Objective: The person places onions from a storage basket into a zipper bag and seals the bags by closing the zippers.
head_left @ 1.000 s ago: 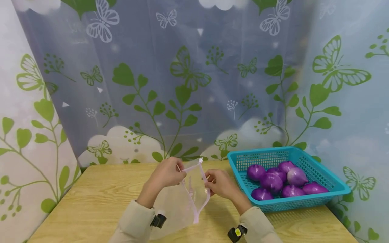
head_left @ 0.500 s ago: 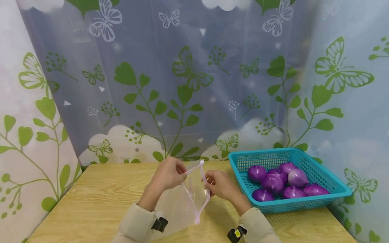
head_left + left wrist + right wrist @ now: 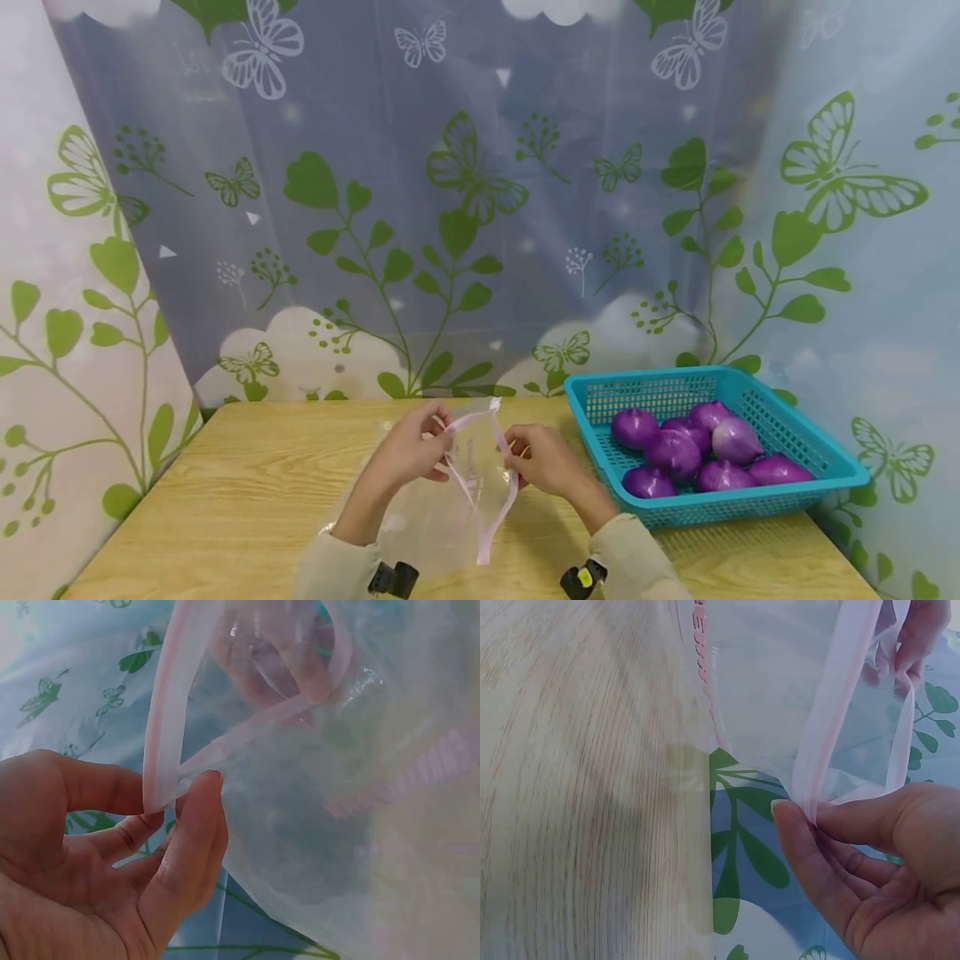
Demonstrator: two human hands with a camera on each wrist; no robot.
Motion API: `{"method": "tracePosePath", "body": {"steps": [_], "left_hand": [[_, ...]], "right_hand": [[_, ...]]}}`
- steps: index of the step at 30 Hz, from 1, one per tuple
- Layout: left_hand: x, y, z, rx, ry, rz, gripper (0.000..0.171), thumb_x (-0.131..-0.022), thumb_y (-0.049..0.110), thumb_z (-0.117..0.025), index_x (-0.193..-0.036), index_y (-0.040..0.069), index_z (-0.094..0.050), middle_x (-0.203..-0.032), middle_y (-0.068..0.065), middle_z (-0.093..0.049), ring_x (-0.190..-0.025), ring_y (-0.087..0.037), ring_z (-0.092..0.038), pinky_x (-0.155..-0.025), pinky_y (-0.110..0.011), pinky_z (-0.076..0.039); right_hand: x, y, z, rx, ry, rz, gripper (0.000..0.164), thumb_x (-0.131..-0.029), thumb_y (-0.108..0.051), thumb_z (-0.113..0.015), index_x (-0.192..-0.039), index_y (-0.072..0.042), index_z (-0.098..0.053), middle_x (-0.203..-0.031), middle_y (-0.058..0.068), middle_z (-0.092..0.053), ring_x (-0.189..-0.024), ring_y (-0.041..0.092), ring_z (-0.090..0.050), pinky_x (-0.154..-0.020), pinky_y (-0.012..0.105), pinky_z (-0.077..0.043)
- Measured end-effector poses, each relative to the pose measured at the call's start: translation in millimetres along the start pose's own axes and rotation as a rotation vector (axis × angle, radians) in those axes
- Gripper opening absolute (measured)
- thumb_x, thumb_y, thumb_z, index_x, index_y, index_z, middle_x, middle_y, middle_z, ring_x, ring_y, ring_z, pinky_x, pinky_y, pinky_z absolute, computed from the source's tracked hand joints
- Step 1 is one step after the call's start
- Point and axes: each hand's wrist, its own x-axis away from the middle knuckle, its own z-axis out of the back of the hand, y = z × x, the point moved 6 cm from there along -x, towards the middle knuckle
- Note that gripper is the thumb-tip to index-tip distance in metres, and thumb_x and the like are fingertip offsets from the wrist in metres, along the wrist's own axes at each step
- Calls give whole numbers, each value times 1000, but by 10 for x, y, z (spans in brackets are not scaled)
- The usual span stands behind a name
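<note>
Between my hands is a clear plastic zip bag (image 3: 427, 525) with a pink zip strip (image 3: 484, 548) along its mouth, which gapes between the two sides. My left hand (image 3: 412, 447) holds the left side of the mouth; in the left wrist view its thumb and a finger (image 3: 196, 817) meet at the pink strip. On the opposite side my right hand (image 3: 546, 460) pinches the other strip between thumb and index finger, as the right wrist view shows. Pink lettering (image 3: 705, 667) runs down the see-through film. Nothing shows inside the bag.
A turquoise mesh basket (image 3: 577, 408) stands on the right of the wood-grain table (image 3: 247, 475), holding several shiny purple onions (image 3: 672, 452). Behind the table hangs a curtain (image 3: 360, 125) printed with leaves and butterflies. Each wrist wears a small black camera (image 3: 393, 579).
My left hand has dropped slightly with its fingers spread a little more. The bag's mouth has changed shape and its lower end sits slightly lower. My right hand stays nearly still.
</note>
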Motion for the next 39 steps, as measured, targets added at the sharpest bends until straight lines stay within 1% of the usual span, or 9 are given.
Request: {"method": "tracePosePath", "body": {"steps": [6,12,19,20,23,26,29,34,39], "left_hand": [[72,-67,41,75,-21,36,13,-97,1,-50,-109,2,-54,-89,-9,-54,-75,-19,-59,-62,-36,-68],[100,-114,104,104,-20,27,17,-97,-4,-51,-113,2,-55,-94,-8,-53,-81,-20,-59,-67,-36,-69],[61,-222,53,152,-1,40,19,-98,-6,-51,-115,2,-55,-97,-9,-54,-82,-19,-59,-68,-36,-69],[52,-237,40,157,3,42,19,-98,-6,-51,-115,2,-55,-97,-10,-54,-81,-18,-59,-67,-35,-69],[28,-259,-4,167,-3,38,20,-97,-6,-52,-115,2,-55,-99,-11,-55,-81,-20,-61,-66,-35,-69],[17,-260,-39,165,-26,19,18,-97,-6,-55,-115,-1,-56,-101,-14,-56,-82,-22,-64,-67,-35,-69],[20,-252,-52,164,-49,-3,17,-97,-6,-57,-114,-4,-57,-104,-17,-57,-84,-25,-66,-69,-36,-70],[1,-267,-64,170,-74,-4,16,-96,-7,-62,-112,-6,-61,-103,-17,-60,-83,-23,-67,-70,-34,-70],[-21,-281,-67,175,-67,5,15,-95,-9,-62,-110,-6,-62,-103,-17,-60,-83,-23,-67,-70,-33,-69]], "right_hand": [[-17,13,-20,-9,-15,10,10,-95,10,-63,-104,10,-68,-83,20,-71,-60,17,-70,-59,47,-68],[-33,24,-38,11,-35,5,10,-95,8,-63,-104,9,-68,-83,18,-71,-60,18,-70,-60,48,-68],[-49,46,-66,-7,-36,-5,11,-96,7,-63,-106,7,-68,-84,19,-71,-60,20,-71,-62,51,-68],[-52,46,-68,-9,-32,-7,11,-96,6,-63,-107,7,-67,-85,19,-70,-61,23,-71,-62,51,-68],[-58,48,-64,-9,-12,-10,12,-96,6,-63,-107,7,-67,-85,20,-70,-61,28,-72,-61,50,-68],[-71,55,-58,7,5,-6,11,-96,7,-63,-106,7,-68,-83,19,-70,-61,30,-72,-58,46,-68],[-91,75,-57,17,18,-3,11,-95,8,-63,-104,8,-68,-81,19,-70,-58,26,-71,-56,42,-67],[-116,114,-60,23,28,-10,11,-94,11,-62,-103,9,-69,-80,19,-71,-57,23,-70,-54,40,-67],[-131,142,-72,24,17,-19,12,-94,12,-62,-104,11,-68,-80,22,-71,-58,26,-71,-54,40,-67]]}}
